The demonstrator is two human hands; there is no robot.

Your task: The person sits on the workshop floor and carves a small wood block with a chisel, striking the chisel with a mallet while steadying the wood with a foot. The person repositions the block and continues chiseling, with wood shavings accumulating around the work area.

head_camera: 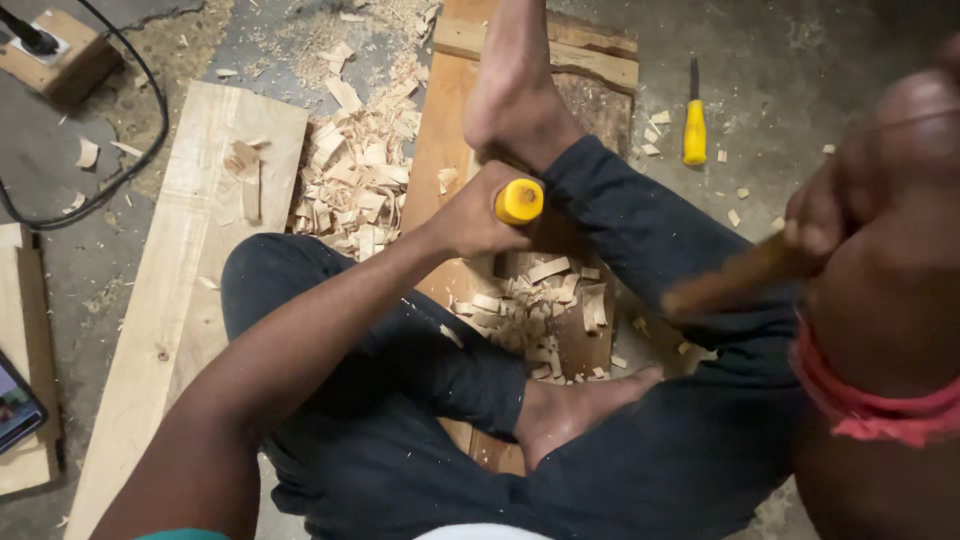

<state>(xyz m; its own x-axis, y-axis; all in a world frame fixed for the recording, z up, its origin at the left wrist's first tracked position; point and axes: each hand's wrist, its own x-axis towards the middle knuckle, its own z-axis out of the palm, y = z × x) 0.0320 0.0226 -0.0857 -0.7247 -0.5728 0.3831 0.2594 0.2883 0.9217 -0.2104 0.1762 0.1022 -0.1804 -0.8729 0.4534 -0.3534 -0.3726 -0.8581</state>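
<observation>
**Chisel held upright on the board, mallet hand raised to its right**

From my feed, my left hand [470, 215] is closed tight around a yellow-handled chisel [519, 201]; only the handle's butt end shows above the fist, so I read its long axis as running steeply down, nearly along my line of sight, toward the dark wooden board [440, 130] beneath. The blade itself is hidden by the hand.

My right hand [822, 215] is wrapped around a brown wooden mallet handle [735, 280], blurred and close to the lens. It sits well to the right of the chisel and appears higher, with the handle slanting down-left toward the chisel. The mallet's head I cannot make out. Of the two hands, the left is on the chisel; the right is well apart from it.

Just below the chisel, a heap of pale wood chips [540, 310] lies on the board. One bare foot [515, 95] presses on the board just above the chisel, the other foot [575, 410] rests below the chips, and dark trouser legs frame both.

Left of the chisel, more loose shavings [355, 170] lie on the floor, then a pale plank [190, 270]. Up and to the right of the chisel, a second yellow-handled tool [694, 125] lies on the concrete floor [800, 60], unheld.
</observation>
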